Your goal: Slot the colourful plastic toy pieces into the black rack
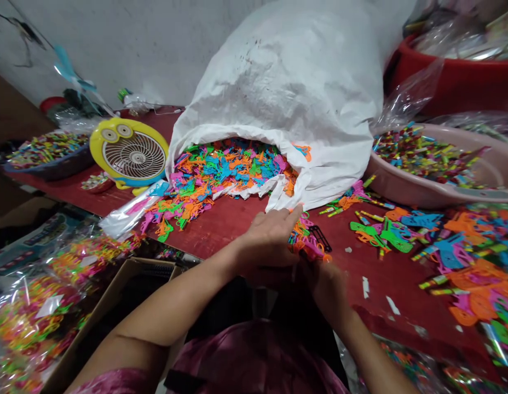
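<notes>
Several plastic pieces [312, 246] just beside left hand [272, 235], ahead of right hand [328, 282]; left looks outstretched, right blurred, any hold cannot be told. Likely light, stiff, thin parts fragile; pinch broad sections.

Over the near part of the red worktop [225, 221], the left hand [270, 238] stretches with its fingers beside a small cluster of bright plastic pieces [313, 247], and the right hand [325, 282], blurred and dark, is close by, its grip too unclear to read. Behind them a big white sack [287, 82] lies with its mouth spilling a multicoloured heap [229, 167]. A yellow fan [137, 157] stands left of the sack, and a pink basin [402, 183] full of small striped sticks [426, 156] sits to its right.
</notes>
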`<state>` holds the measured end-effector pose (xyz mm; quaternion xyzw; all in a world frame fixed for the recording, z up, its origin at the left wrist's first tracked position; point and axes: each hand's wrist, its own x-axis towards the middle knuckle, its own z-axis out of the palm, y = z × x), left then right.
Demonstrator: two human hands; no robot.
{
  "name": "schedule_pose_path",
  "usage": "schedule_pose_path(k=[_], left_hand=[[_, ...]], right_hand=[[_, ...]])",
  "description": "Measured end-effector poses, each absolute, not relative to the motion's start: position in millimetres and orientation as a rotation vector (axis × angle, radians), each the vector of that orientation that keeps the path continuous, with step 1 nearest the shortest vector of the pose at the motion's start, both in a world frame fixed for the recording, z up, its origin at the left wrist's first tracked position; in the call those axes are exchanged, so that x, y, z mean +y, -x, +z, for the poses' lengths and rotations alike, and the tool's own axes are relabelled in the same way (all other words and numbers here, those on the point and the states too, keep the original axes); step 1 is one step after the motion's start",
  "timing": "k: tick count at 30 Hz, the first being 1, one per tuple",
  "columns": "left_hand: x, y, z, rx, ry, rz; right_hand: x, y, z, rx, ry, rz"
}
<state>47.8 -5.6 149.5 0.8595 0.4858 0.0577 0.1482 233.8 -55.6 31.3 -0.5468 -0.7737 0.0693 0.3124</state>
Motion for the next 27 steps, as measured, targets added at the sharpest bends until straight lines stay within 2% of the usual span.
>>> schedule_pose_path(k=[3, 9, 19, 27], left_hand=[[-5.5, -48.9, 149.6, 1.404, -2.464, 0.168], [-4.8, -50.6, 163.3, 1.440, -2.399, 0.051], [0.9, -46.5, 157.6, 1.363, -2.432, 0.053], [-8.8, -46.2, 162.0, 1.424, -2.597, 0.172]], right_hand=[[-55.4, -230.3, 29.1, -2.012, 1.483, 0.240], [-45.8, -234.6, 27.1, -1.922, 1.285, 0.550], [-42.4, -229.3, 26.3, -2.014, 1.563, 0.407], [-41.0, -233.1, 24.8, -2.070, 1.621, 0.518]])
